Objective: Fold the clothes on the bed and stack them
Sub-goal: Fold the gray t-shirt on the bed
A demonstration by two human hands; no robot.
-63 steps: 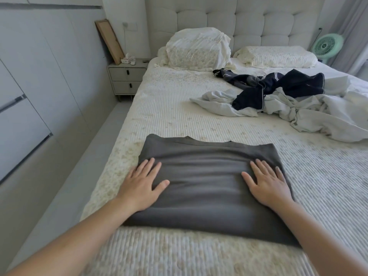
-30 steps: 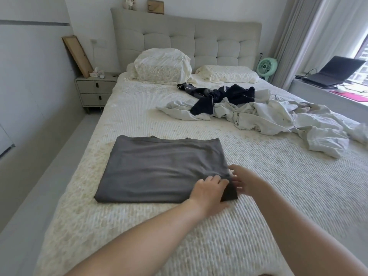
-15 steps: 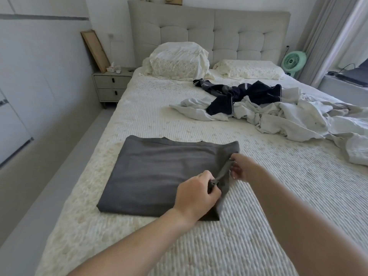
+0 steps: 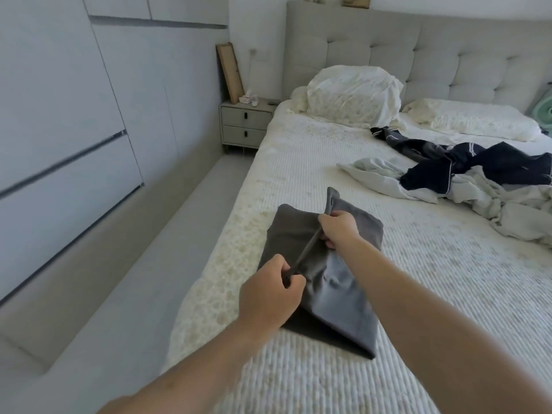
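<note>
Grey garment [image 4: 334, 297] near left edge of bed [image 4: 448, 294], right side lifted over toward left. Left hand [image 4: 268, 297] and right hand [image 4: 339, 228] both pinching raised folded edge. Unfolded navy and pale clothes [image 4: 466, 174] heaped well beyond.

Between your left hand [image 4: 270, 289] and right hand [image 4: 339, 228] the grey garment [image 4: 334, 288] is a soft, matt cloth with a faint sheen where it drapes below your fingers. Under it, the bedspread [image 4: 418, 294] looks like a ribbed, textured white fabric, rougher near your left knuckles. Beyond your right fingertips lie a crumpled pale cloth [image 4: 493, 198] and a dark navy garment [image 4: 466, 162], smooth with thin light piping. Farther off, the headboard [image 4: 448, 61] is tufted matt upholstery and the wooden frame [image 4: 230, 73] looks bare and dull.
</note>
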